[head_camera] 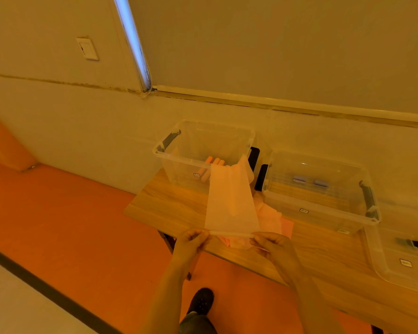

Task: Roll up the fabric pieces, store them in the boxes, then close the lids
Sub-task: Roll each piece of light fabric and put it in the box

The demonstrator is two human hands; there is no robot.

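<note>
Low centre of frame: left hand (193, 239) and right hand (270, 242) each pinch a near corner of a pale, sheer rectangular fabric strip (231, 203), rolling just begun. Its far end drapes over the rim of the clear plastic open box (204, 143), mid-frame, which already holds peach fabric rolls (211, 168). Loose pink fabric pieces (272, 216) lie unrolled beside it. A second clear box (321, 189), right, holds no fabric. No lids fitted. Judged: early stage. Wooden surface (169, 208); orange floor (65, 213); pale wall (58, 121) beyond.

Dim amber cast throughout; cool glare along the window edge (133, 42) (upper left); wide-angle bowing at borders
</note>
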